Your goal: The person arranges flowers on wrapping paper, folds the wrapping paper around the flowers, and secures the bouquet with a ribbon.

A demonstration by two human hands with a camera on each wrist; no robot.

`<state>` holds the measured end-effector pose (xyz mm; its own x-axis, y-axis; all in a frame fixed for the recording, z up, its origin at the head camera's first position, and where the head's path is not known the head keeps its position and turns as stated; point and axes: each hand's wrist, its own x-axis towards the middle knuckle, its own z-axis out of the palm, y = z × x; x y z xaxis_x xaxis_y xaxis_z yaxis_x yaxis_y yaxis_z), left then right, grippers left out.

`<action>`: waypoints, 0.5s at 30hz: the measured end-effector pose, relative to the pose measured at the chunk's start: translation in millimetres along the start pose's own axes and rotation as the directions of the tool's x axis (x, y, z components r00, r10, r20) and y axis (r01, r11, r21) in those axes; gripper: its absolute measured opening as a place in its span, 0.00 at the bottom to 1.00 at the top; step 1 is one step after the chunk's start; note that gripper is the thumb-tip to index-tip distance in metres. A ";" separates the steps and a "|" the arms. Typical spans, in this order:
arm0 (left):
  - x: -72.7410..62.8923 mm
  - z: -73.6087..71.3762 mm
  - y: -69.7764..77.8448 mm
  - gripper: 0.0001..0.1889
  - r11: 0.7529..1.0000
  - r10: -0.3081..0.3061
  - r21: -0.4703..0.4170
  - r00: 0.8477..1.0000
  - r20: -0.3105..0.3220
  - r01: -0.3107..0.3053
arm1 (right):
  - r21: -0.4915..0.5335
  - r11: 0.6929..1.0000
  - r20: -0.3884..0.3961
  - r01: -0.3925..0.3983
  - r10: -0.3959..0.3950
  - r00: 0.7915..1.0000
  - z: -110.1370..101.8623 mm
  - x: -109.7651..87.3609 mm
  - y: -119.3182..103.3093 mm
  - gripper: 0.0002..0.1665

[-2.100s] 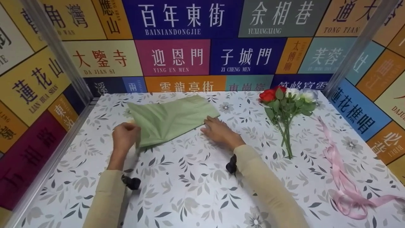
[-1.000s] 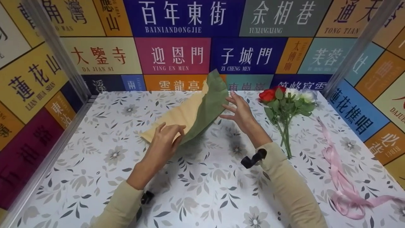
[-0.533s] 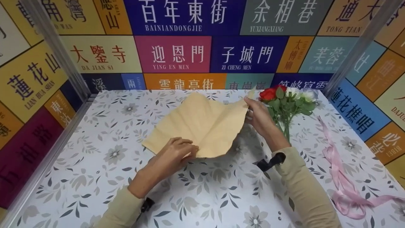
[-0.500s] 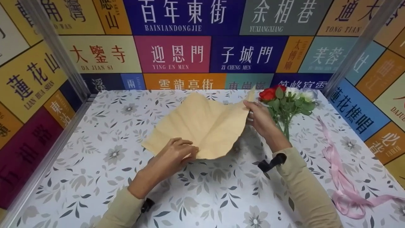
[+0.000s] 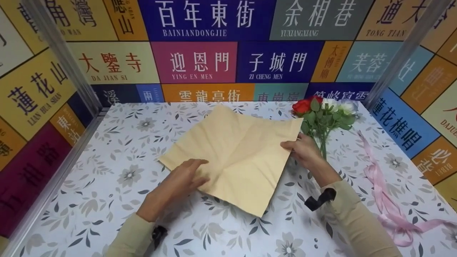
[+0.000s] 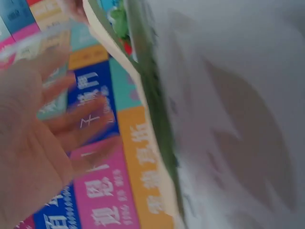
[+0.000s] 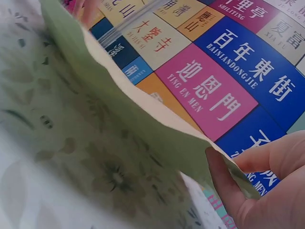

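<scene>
A creased sheet of wrapping paper (image 5: 246, 150), tan on top, lies spread at an angle in the middle of the table in the head view. Its green underside (image 7: 121, 124) shows in the right wrist view, where the edge lifts off the tabletop. My right hand (image 5: 307, 153) pinches the paper's right edge between thumb and fingers. Over the paper's lower left part is my left hand (image 5: 178, 182), its fingers spread and loose. In the left wrist view the left hand (image 6: 28, 138) is blurred and has nothing in its fingers.
Roses (image 5: 323, 114) in red and white with green stems lie just beyond my right hand, which covers part of the stems. A pink ribbon (image 5: 385, 203) trails loosely along the right side of the patterned table (image 5: 82, 200). A sign-covered wall (image 5: 200, 64) stands behind.
The paper was folded green side out, then got turned over and opened out with the tan side up. My right hand moved right and pulled its edge outward; the left hand loosened from the paper.
</scene>
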<state>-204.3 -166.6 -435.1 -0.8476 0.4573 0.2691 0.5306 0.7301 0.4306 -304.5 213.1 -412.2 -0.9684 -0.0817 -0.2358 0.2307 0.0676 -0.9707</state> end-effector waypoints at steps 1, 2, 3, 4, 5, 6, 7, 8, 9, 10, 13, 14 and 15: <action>-0.5 -0.1 -4.5 0.27 0.997 -0.079 -0.005 0.996 0.029 0.079 | -0.010 1.000 -0.003 0.002 -0.002 1.000 -1.0 -1.6 2.5 0.37; -1.3 -0.8 -9.0 0.30 0.989 -0.150 -0.006 0.986 0.070 0.151 | -0.026 1.000 -0.010 0.006 -0.006 1.000 -1.7 -3.4 5.1 0.36; -2.3 -2.1 -13.3 0.33 0.976 -0.215 -0.001 0.969 0.120 0.217 | -0.040 0.999 -0.009 0.010 -0.010 1.000 -2.4 -5.2 7.6 0.35; -3.3 -4.0 -17.2 0.35 0.963 -0.267 0.004 0.948 0.173 0.270 | -0.055 0.998 -0.008 0.016 -0.017 1.000 -3.3 -6.8 10.2 0.35; -3.9 -5.9 -20.7 0.37 0.951 -0.303 0.010 0.927 0.223 0.309 | -0.079 0.997 -0.007 0.026 -0.027 1.000 -4.2 -8.2 12.6 0.34; -4.3 -8.1 -23.9 0.38 0.939 -0.335 0.015 0.902 0.271 0.344 | -0.118 0.992 -0.004 0.038 -0.039 0.999 -5.2 -9.7 14.7 0.33; -4.4 -10.3 -26.3 0.39 0.931 -0.353 0.019 0.882 0.312 0.366 | -0.151 0.987 0.001 0.047 -0.047 0.999 -6.0 -11.2 16.4 0.33; -4.3 -12.1 -28.2 0.39 0.921 -0.370 0.017 0.863 0.344 0.389 | -0.178 0.983 0.014 0.054 -0.052 0.999 -6.8 -12.9 17.7 0.34; -3.9 -13.8 -29.1 0.40 0.912 -0.386 0.015 0.846 0.368 0.410 | -0.200 0.978 0.035 0.058 -0.052 0.998 -7.8 -14.6 18.7 0.35; -3.1 -15.1 -29.7 0.40 0.905 -0.398 0.015 0.832 0.386 0.426 | -0.223 0.973 0.052 0.056 -0.046 0.998 -8.7 -16.4 19.2 0.36; 0.6 -17.2 -30.7 0.44 0.880 -0.439 0.029 0.788 0.432 0.474 | -0.251 0.968 0.102 0.008 0.018 0.995 -11.5 -22.2 18.3 0.37; 1.9 -17.4 -31.2 0.44 0.872 -0.451 0.032 0.775 0.443 0.489 | -0.262 0.965 0.105 -0.020 0.049 0.993 -12.2 -23.7 17.5 0.37; 3.4 -18.0 -31.5 0.45 0.867 -0.457 0.035 0.766 0.452 0.497 | -0.284 0.958 0.093 -0.039 0.068 0.993 -13.0 -24.7 16.8 0.38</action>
<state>-223.9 -197.2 -432.2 -0.8914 0.2459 -0.3806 0.0388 0.8783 0.4765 -278.0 229.2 -422.1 -0.9372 -0.1695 -0.3048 0.2317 0.3504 -0.9075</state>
